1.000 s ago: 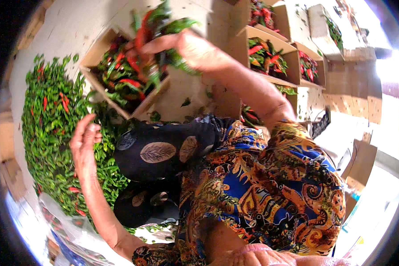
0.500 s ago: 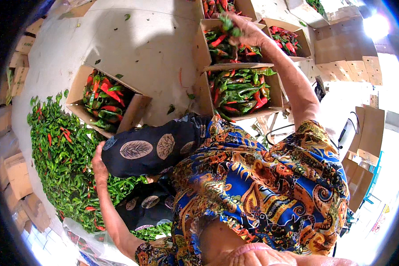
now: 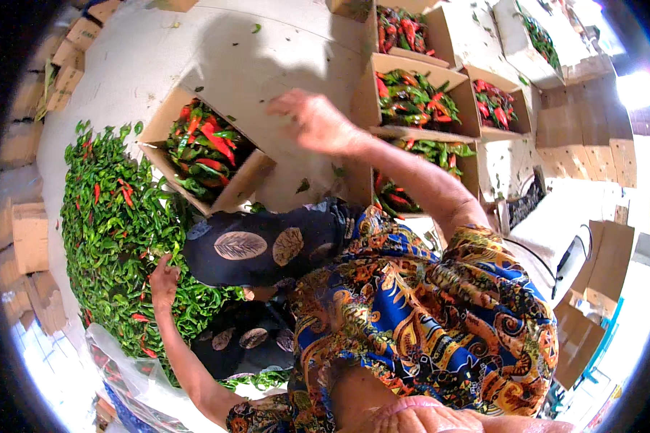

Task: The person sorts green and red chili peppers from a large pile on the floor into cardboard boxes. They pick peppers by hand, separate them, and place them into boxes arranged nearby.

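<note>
My right hand reaches through the air between a tilted-looking cardboard box of red and green peppers and the boxes on the right, fingers apart and empty. My left hand is at the big spread pile of small green peppers with scattered red ones. Its fingers are curled; what is between them is too small to make out. My patterned dark trouser leg lies beside that hand, just below the nearer box.
Cardboard boxes of peppers stand at the right: back, middle, side and front. A white container is beyond them. Folded cardboard lines the left edge. Clear plastic lies at lower left.
My right hand carried large peppers from over the left box to the middle right box, and is now back leftward, empty. My left hand moved down along the pile and its fingers curled.
</note>
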The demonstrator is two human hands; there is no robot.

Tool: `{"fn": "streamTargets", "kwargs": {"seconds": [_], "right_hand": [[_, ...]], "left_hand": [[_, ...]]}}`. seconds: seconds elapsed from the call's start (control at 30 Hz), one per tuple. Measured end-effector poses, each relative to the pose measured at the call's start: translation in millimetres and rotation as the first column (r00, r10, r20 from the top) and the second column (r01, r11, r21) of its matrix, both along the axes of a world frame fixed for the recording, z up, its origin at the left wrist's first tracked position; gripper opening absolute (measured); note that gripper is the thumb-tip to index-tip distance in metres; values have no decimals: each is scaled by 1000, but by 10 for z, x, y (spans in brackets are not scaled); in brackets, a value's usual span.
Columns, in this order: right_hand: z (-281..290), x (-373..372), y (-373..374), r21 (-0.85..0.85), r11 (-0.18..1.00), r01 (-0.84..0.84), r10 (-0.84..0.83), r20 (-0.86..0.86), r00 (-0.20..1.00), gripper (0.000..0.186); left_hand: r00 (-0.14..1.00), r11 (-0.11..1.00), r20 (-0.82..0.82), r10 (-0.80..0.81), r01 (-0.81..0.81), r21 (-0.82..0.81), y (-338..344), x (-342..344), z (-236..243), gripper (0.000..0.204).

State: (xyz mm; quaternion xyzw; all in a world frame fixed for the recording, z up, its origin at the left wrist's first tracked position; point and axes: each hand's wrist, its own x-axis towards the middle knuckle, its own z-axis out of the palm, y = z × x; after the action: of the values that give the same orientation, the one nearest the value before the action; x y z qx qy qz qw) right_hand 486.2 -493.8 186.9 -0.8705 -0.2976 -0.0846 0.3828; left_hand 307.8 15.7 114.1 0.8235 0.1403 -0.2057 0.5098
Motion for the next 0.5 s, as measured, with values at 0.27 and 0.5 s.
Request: {"fn": "streamTargets", "kwargs": {"seconds": [0.27,0.5], "right_hand": [[-75,-43,1645,60,903,-425,417,-351,838,26],[-191,-55,1983,236,800,-552,567,-600,565,27]], "left_hand": [[968,947,247,-41,-42,320,679,-1098,-119,39],[732,611,-158,662,-650,-451,505,-1693,-528,36]]}}
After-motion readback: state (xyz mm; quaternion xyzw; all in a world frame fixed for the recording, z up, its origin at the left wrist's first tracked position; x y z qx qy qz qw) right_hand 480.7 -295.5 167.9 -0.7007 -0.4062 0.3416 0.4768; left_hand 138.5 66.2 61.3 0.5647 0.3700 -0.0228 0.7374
